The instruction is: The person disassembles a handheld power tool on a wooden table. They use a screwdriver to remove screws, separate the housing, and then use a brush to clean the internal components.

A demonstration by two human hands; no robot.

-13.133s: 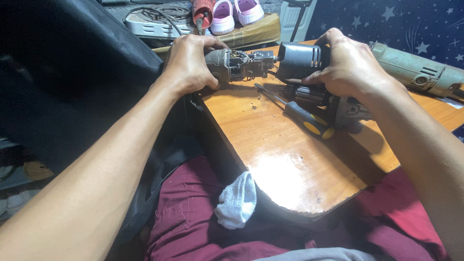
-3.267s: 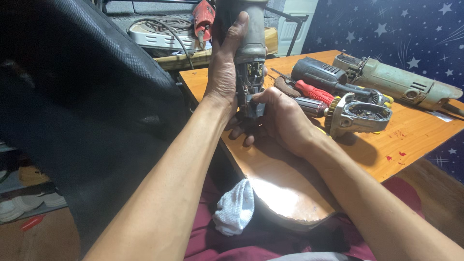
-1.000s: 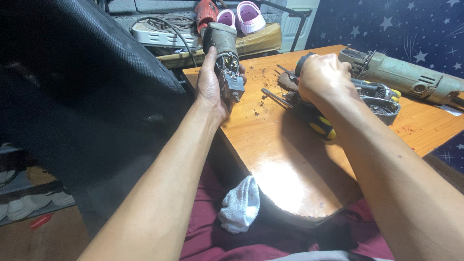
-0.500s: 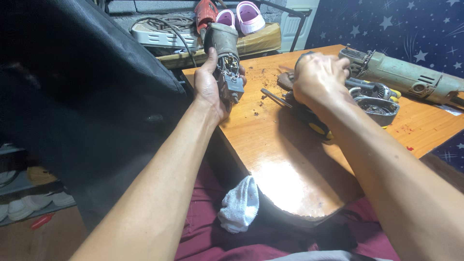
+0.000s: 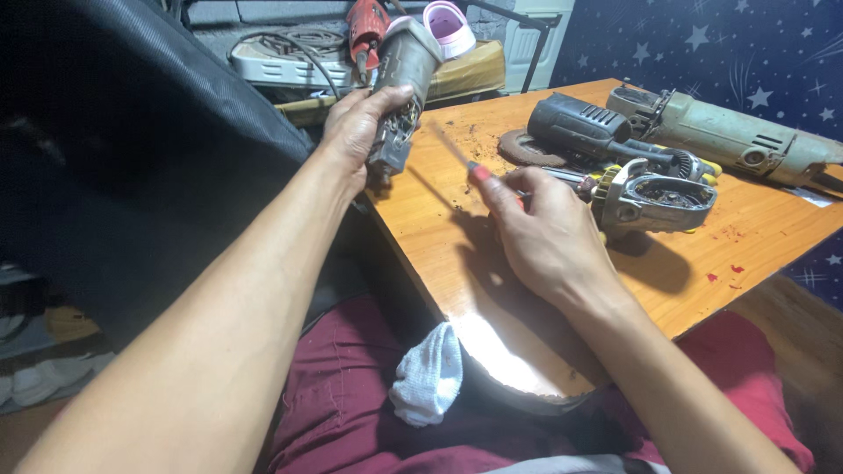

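Left grip [image 5: 356,132] clasps a grey motor housing [image 5: 399,83] at the bench [image 5: 562,290] far-left edge. Right grip [image 5: 549,237] holds a screwdriver [image 5: 457,151] aimed at it. Next, seating its tip likely needs steadiness.

Orange wooden table [image 5: 773,237] seen with glare on its near edge. Dark blue star-patterned wall [image 5: 746,53] behind at right. Black fabric [image 5: 132,175] hung at left; floor [image 5: 35,430] dimly lit.

Both forearms bare w/ no sleeves, left hand [image 5: 356,132] & right hand [image 5: 544,237] ungloved w/ no rings or watch, dark maroon cloth shorts [image 5: 351,412] over the lap.
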